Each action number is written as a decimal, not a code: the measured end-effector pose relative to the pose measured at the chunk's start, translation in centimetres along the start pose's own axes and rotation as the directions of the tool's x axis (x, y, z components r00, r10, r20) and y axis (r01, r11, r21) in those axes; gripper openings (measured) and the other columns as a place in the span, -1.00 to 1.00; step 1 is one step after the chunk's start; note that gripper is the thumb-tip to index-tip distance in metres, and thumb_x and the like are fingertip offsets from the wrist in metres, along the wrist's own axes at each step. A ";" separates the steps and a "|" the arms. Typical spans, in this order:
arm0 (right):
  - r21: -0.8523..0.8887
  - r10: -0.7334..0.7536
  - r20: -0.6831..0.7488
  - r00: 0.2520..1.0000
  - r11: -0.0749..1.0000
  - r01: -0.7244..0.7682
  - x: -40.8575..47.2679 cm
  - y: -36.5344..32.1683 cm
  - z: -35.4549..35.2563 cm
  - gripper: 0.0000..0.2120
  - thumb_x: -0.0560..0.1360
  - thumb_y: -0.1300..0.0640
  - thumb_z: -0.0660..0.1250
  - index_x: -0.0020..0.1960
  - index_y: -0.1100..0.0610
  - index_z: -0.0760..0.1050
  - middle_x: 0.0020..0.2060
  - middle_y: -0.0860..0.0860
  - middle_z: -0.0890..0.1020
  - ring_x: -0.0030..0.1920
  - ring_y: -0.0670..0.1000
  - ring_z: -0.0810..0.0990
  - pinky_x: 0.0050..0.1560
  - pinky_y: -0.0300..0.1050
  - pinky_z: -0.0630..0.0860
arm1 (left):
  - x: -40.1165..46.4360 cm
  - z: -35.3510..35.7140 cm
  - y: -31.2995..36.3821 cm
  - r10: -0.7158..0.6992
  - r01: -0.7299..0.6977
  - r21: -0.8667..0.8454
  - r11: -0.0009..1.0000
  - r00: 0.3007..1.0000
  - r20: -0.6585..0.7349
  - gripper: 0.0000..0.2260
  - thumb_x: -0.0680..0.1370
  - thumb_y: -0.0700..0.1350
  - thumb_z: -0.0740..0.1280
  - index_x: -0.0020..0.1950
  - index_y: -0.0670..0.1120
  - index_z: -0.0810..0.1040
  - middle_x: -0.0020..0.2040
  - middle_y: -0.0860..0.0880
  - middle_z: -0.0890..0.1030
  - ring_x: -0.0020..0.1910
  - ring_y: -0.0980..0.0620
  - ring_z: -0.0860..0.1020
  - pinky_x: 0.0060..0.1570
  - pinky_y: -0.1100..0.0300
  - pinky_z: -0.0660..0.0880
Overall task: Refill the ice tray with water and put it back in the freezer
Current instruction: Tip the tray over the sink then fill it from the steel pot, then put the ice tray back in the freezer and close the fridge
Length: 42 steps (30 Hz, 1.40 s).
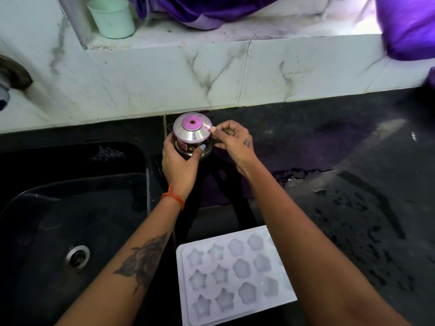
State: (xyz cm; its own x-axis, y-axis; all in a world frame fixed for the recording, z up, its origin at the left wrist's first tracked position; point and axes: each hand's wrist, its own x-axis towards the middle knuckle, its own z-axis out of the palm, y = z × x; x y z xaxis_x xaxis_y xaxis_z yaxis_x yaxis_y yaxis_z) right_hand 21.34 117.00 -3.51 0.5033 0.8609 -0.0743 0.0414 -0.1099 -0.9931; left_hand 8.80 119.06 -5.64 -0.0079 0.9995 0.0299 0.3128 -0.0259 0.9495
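While ice tray (235, 276) lies on dark surface (329, 147) near sink (70, 220), cavities look unfilled. Left hand (180, 161) grips steel jug (191, 137); right hand (231, 140) pinches lid edge. Judged: filling not begun, freezer return left.

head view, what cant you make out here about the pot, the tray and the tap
- Steel pot: its contents are hidden by the lid, and the label is partly covered by the left hand.
- Ice tray: its right side is covered by the right forearm.
- Tap: cut off by the left edge.
- Right hand: what it pinches is too small to tell.
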 end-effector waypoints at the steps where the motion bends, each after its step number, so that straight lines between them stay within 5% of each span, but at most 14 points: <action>1: -0.043 -0.010 -0.012 1.000 0.999 0.010 -0.1 0.0 0.1 -0.91 0.47 0.11 0.42 -0.15 0.07 0.51 -0.11 0.12 0.65 -0.07 0.00 0.62 0.04 -0.01 0.60 | -0.2 -0.1 0.2 0.004 -0.004 0.011 1.000 1.000 0.020 -0.31 0.35 -0.05 0.52 0.41 -0.09 0.31 0.31 -0.08 0.48 0.28 -0.04 0.46 0.29 0.01 0.39; 7: -0.300 -0.087 -0.029 0.996 0.951 0.075 -3.2 -1.1 -1.1 -0.57 0.51 -0.06 0.34 0.31 0.10 0.41 0.22 0.06 0.54 0.21 0.00 0.52 0.24 -0.12 0.44 | -2.7 -1.8 1.0 0.037 -0.039 0.019 0.999 0.996 0.077 -0.19 0.40 0.05 0.47 0.52 -0.08 0.13 0.49 -0.07 0.27 0.47 -0.01 0.25 0.43 -0.01 0.24; 11: -0.381 -0.179 -0.040 0.983 0.912 0.150 -6.5 -1.0 -3.1 -0.56 0.53 -0.07 0.30 0.34 0.08 0.37 0.30 0.04 0.49 0.31 -0.01 0.44 0.22 -0.17 0.38 | -5.5 -3.3 1.0 0.007 -0.006 -0.015 1.000 0.994 0.106 -0.11 0.32 0.25 0.42 0.53 0.00 0.11 0.51 -0.03 0.24 0.47 -0.01 0.24 0.43 -0.05 0.24; 21: -0.495 -0.318 -0.074 0.945 0.834 0.242 -15.9 0.0 -8.4 -0.52 0.53 -0.09 0.30 0.36 0.10 0.35 0.29 0.02 0.49 0.32 0.03 0.40 0.25 -0.13 0.35 | -14.5 -7.0 0.7 -0.006 0.006 0.000 1.000 0.999 0.046 -0.24 0.45 0.07 0.42 0.53 0.01 0.09 0.52 0.00 0.20 0.48 -0.01 0.23 0.43 -0.02 0.26; 29: -0.569 -0.242 -0.150 0.959 0.814 0.116 -22.1 2.7 -11.6 -0.50 0.55 -0.10 0.26 0.40 0.10 0.31 0.34 0.06 0.43 0.36 0.10 0.31 0.31 0.04 0.36 | -20.7 -9.3 -1.4 -0.095 0.099 0.095 0.991 0.994 -0.053 -0.29 0.48 0.11 0.37 0.52 -0.01 0.13 0.49 -0.05 0.27 0.39 -0.09 0.36 0.34 -0.08 0.36; 34: -0.671 -0.091 -0.203 0.975 0.738 -0.071 -24.0 4.0 -12.8 -0.51 0.59 -0.03 0.17 0.46 0.13 0.24 0.36 0.16 0.38 0.34 0.20 0.30 0.30 0.04 0.26 | -22.9 -9.8 -1.9 -0.185 0.200 0.178 0.963 0.978 -0.097 -0.43 0.54 0.07 0.30 0.48 -0.08 0.23 0.34 -0.06 0.46 0.16 -0.02 0.50 0.10 0.17 0.36; 38: -0.702 0.042 -0.198 0.979 0.692 -0.171 -24.2 4.6 -13.5 -0.53 0.62 0.06 0.12 0.49 0.16 0.18 0.35 0.17 0.41 0.34 0.20 0.35 0.31 0.04 0.28 | -23.5 -9.7 -2.6 -0.255 0.262 0.218 0.940 0.965 -0.060 -0.59 0.58 0.02 0.25 0.36 -0.13 0.40 0.16 -0.09 0.60 0.15 -0.13 0.53 0.16 0.04 0.46; 42: -0.684 0.133 -0.175 0.976 0.697 -0.218 -24.3 4.6 -13.8 -0.61 0.59 0.17 0.12 0.40 0.20 0.32 0.32 0.17 0.46 0.29 0.19 0.43 0.21 -0.01 0.36 | -23.7 -9.6 -2.7 -0.293 0.294 0.175 0.940 0.956 -0.037 -0.75 0.59 -0.10 0.21 0.23 -0.11 0.52 0.04 -0.09 0.62 -0.05 -0.10 0.58 -0.11 0.06 0.58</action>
State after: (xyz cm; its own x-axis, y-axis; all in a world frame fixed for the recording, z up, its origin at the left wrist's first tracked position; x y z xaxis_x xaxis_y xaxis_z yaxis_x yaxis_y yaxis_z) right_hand 21.25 88.74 -5.02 0.6477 0.7382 -0.1885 0.5092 -0.6035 -0.6136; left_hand -0.98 95.23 -5.89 -0.1338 0.9620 -0.2379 0.4574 0.2729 0.8463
